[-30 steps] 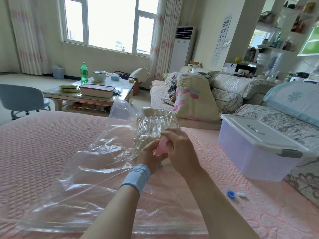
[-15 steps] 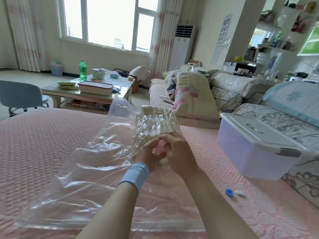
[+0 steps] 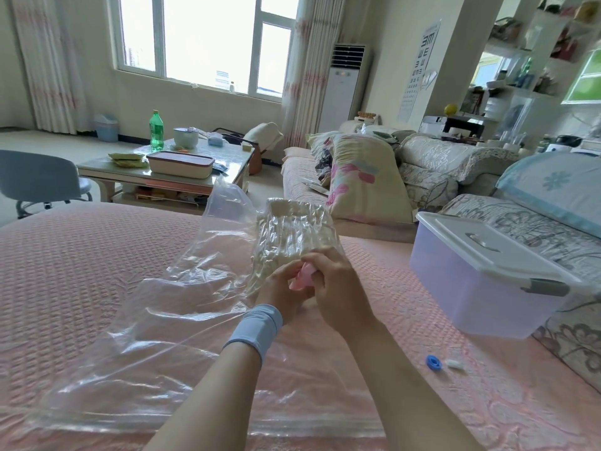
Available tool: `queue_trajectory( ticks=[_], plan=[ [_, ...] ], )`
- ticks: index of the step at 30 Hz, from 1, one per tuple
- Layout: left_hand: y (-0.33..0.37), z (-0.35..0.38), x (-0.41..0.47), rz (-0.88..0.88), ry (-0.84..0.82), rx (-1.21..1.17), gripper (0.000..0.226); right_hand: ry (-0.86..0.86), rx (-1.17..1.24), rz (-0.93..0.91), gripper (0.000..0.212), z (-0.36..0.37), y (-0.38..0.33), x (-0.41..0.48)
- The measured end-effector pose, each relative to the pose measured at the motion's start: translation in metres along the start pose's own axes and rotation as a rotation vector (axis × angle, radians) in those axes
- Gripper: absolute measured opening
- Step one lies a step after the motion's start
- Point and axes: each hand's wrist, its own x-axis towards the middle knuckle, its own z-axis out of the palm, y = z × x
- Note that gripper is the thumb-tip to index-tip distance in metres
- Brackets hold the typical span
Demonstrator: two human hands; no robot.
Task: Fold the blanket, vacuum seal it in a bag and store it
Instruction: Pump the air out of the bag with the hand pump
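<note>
Pink bedspread (image 3: 81, 271); hands' pink object (image 3: 304, 277) (mostly hidden)

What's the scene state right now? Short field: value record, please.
surface: pink quilted bedspread
bag: clear vacuum bag lying on the bedspread, far end raised
blanket: cream blanket inside the bag, compressed and wrinkled
left hand: on a small pink object, wristband on wrist
right hand: on the same pink object
storage: lidded plastic bin at right, lid on
loose parts: blue cap and small white piece on the bedspread, near the bin
</note>
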Motion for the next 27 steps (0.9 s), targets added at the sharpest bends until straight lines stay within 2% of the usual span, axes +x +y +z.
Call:
queue_trajectory(
  ticks=[3, 7, 10, 12, 16, 17, 19, 21, 24, 26, 27],
  plan=[
    [-0.002, -0.002, 0.001, -0.007, 0.014, -0.027, 0.038, 0.03, 0.002, -0.026, 0.038, -0.011, -0.011, 0.009],
    [-0.005, -0.005, 0.006, 0.009, 0.029, -0.013, 0.046, 0.415, -0.007, -0.262, 0.031, -0.047, -0.035, 0.026],
    [-0.006, -0.001, 0.006, 0.012, 0.006, -0.02, 0.046, 0.56, 0.022, -0.272, 0.03, -0.05, -0.036, 0.028],
    [-0.006, 0.001, 0.006, 0.01, 0.01, -0.021, 0.047, 0.497, 0.01, -0.23, 0.032, -0.036, -0.023, 0.021],
    [-0.003, 0.0, 0.002, 0.001, 0.0, 0.015, 0.044, 0.068, -0.017, -0.055, 0.033, -0.004, 0.002, -0.001],
    [-0.002, 0.0, 0.001, -0.001, -0.003, 0.028, 0.044, 0.008, -0.002, -0.035, 0.032, -0.002, 0.004, -0.002],
    [0.001, -0.003, -0.001, -0.003, 0.004, 0.016, 0.043, -0.001, 0.003, -0.054, 0.032, -0.011, -0.001, 0.005],
    [0.001, -0.005, -0.001, -0.004, 0.01, -0.023, 0.046, 0.144, -0.003, -0.15, 0.035, -0.03, -0.012, 0.016],
    [0.0, -0.005, 0.002, -0.003, -0.012, -0.025, 0.049, 0.461, 0.023, -0.294, 0.032, -0.056, -0.029, 0.026],
    [-0.002, -0.001, 0.005, -0.01, -0.02, -0.005, 0.049, 0.565, 0.036, -0.3, 0.031, -0.055, -0.033, 0.025],
    [-0.003, 0.0, 0.006, -0.013, -0.02, 0.007, 0.05, 0.56, 0.04, -0.286, 0.032, -0.048, -0.029, 0.023]
  ],
)
